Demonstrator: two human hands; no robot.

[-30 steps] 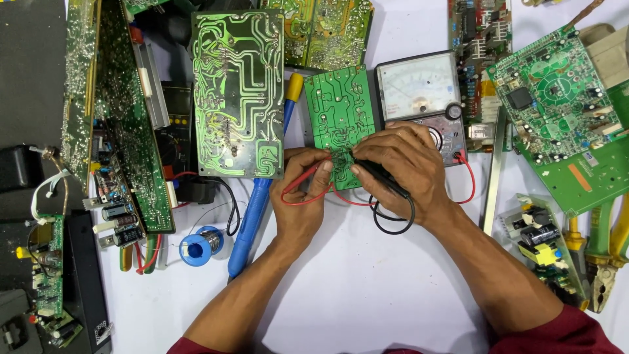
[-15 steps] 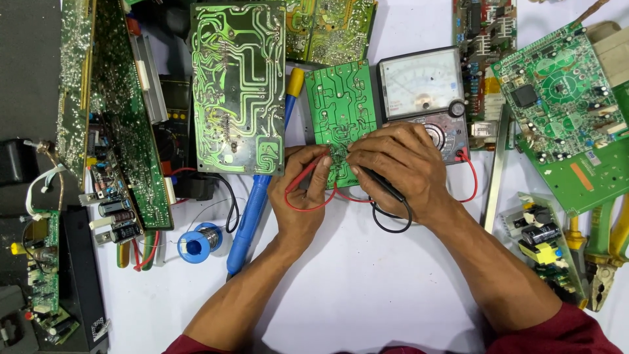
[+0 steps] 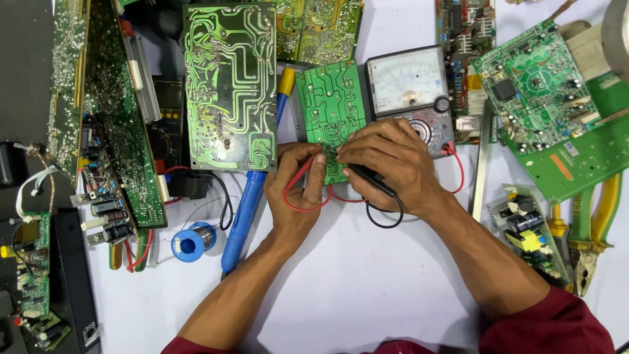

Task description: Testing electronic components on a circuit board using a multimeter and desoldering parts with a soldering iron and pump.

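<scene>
Two probes pressed to small green circuit board beside analog meter: red gripped in left hand, black in right hand, steadying tips on solder points.

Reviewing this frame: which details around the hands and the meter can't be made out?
- Head view: black probe tip, hidden under right hand.
- Red probe tip, covered by left hand fingers.
- Small green circuit board lower edge, behind both hands.
- Analog multimeter needle reading, too small.

free: white tabletop below | blocked: circuit boards above
</scene>
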